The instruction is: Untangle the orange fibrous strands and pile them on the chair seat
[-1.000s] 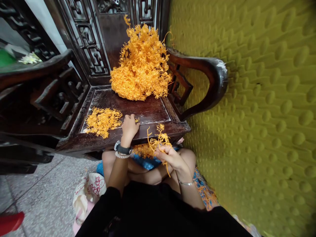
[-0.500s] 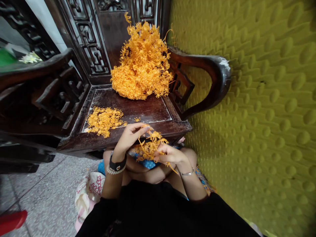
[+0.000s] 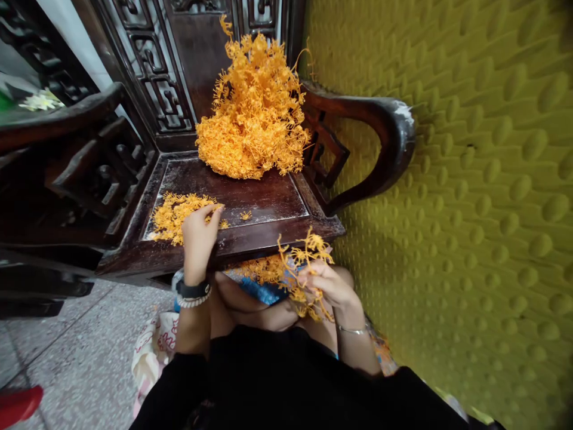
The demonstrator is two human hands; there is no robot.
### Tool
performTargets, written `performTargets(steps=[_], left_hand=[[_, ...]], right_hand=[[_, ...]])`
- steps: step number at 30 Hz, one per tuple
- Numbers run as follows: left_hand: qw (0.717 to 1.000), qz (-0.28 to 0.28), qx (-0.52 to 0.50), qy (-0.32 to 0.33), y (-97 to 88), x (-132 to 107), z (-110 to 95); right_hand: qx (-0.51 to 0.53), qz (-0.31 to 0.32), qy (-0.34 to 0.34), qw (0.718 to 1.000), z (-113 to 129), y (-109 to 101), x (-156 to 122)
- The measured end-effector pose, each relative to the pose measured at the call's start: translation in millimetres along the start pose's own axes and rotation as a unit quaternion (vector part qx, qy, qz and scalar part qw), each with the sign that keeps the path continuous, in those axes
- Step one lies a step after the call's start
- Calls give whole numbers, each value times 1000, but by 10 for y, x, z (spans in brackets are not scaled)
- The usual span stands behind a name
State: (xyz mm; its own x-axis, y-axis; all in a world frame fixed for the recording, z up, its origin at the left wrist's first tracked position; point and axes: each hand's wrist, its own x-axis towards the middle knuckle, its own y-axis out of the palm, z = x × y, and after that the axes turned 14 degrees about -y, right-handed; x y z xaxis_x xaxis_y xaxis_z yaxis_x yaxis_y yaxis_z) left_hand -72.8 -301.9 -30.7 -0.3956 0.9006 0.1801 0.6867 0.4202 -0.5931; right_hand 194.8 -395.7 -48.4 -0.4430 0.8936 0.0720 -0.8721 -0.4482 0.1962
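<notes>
My left hand [image 3: 201, 233] is over the small pile of orange spidery pieces [image 3: 172, 215] on the left of the wooden chair seat [image 3: 264, 203]. Its thumb and fingertips are pinched together; what they hold, if anything, is too small to make out. In front of the seat's right edge, my right hand [image 3: 329, 283] grips an orange plastic strand [image 3: 308, 248] with several spidery pieces branching off it. A large heap of the same orange pieces [image 3: 255, 119] rises at the back of the seat. One loose piece [image 3: 245, 215] lies by itself near the middle.
More orange pieces [image 3: 264, 269] lie below the seat's front edge, over something blue [image 3: 262, 291]. A curved armrest [image 3: 398, 137] stands beside the textured yellow-green wall [image 3: 483, 179]. On the floor at left are a white and pink printed bag [image 3: 154, 346] and a red object [image 3: 20, 406].
My left hand has left the strand and moved left to the small pile. My right hand has drawn the strand to the right, apart from the left hand.
</notes>
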Motion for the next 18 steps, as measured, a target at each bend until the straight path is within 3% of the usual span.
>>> performTargets(steps=[3, 5, 8, 11, 13, 15, 16, 18], left_hand=[[985, -26, 173, -3, 175, -9, 20], [980, -36, 196, -2, 289, -11, 46], [989, -48, 138, -4, 368, -44, 79], [997, -48, -58, -3, 358, -221, 44], [966, 41, -255, 1, 345, -438, -13], [897, 218, -384, -3, 345, -685, -71], [869, 293, -398, -11, 351, -798, -97], [857, 341, -384, -49, 369, -967, -143]], right_hand=[[-24, 43, 17, 999, 8, 44, 142], [-35, 68, 20, 997, 8, 106, 207], [-44, 50, 8, 998, 2, 194, 260], [-54, 28, -9, 998, -1, 255, 313], [-60, 31, -11, 998, -2, 284, 363], [-61, 37, -20, 997, -6, 299, 417], [-58, 39, -30, 997, -9, 299, 441], [-56, 64, -41, 996, -13, 277, 467]])
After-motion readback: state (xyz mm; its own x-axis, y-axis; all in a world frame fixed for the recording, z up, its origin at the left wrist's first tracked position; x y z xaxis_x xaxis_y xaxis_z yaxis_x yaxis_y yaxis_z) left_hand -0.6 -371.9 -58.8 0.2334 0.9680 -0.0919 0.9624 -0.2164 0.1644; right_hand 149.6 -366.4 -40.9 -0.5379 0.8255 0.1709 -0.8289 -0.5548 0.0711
